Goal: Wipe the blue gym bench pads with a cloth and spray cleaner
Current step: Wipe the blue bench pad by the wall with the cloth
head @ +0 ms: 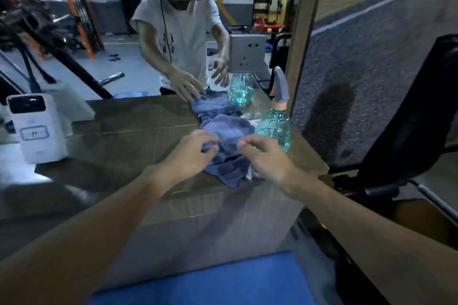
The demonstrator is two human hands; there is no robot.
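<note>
Blue cloth (228, 131) lies crumpled on the wooden ledge (124, 136), at 12 o'clock from the hands. Left hand (190, 153) has its fingers curled into the cloth's near fold, gripping it. Right hand (265, 156) is curled over the cloth's 3 o'clock edge; hold cannot be confirmed. Spray bottle (273, 126) stands upright just beside the cloth, at 2 o'clock. Blue bench pad (210, 285) sits at 6 o'clock

Soft terry cloth (226, 146), glossy ledge (138, 131)

Nothing here can be read.
The white device (37, 129) carries a framed label with a blurred mark, and the mirrored white T-shirt (184, 32) bears dark print (both too smeared to read).
</note>
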